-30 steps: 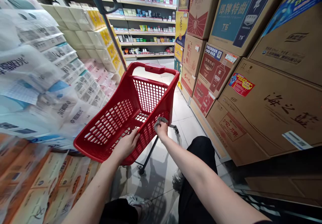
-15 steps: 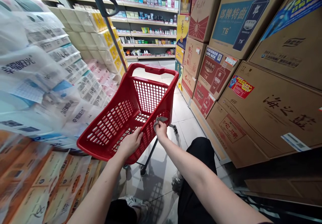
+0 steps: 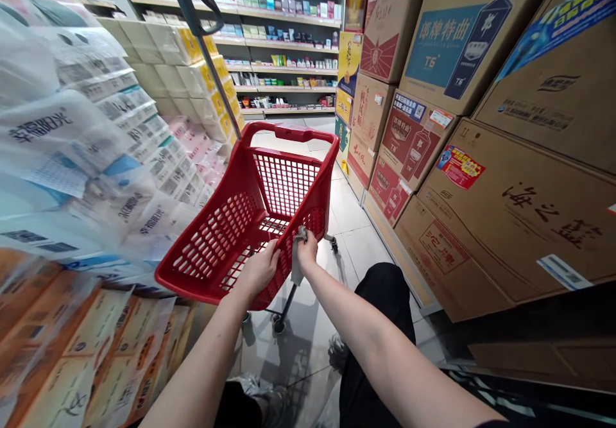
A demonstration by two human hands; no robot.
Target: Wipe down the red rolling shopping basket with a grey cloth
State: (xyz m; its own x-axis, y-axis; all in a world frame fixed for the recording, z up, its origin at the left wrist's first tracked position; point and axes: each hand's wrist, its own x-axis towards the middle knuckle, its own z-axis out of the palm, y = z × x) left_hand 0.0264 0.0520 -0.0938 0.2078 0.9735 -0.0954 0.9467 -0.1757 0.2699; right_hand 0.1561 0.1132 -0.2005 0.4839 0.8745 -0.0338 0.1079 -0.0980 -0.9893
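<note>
In the head view a red plastic shopping cart [image 3: 226, 222] with a perforated basket stands tilted in the aisle before me. My left hand [image 3: 262, 267] is closed over the near side rim of its basket, thumb on top. Just to the right, my right hand [image 3: 307, 248] grips a grey cloth [image 3: 297, 267], which hangs down along the outside of that same side wall. Part of the cloth is bunched up above the fingers. The basket's slotted floor shows nothing lying on it. A dark grey cart handle [image 3: 205, 30] rises on a pole at the far left corner.
Plastic-wrapped tissue packs [image 3: 110, 139] are stacked along the left, with orange-and-cream packs [image 3: 91, 338] below. Cardboard cartons [image 3: 520, 203] line the right side on a low ledge. Shelves of small goods [image 3: 289, 46] cross the far end. Tiled floor [image 3: 349, 206] runs between.
The cloth has dropped from a bunch against the side wall to hanging below my right hand. The cart's near end has shifted slightly right, with my left hand on its rim.
</note>
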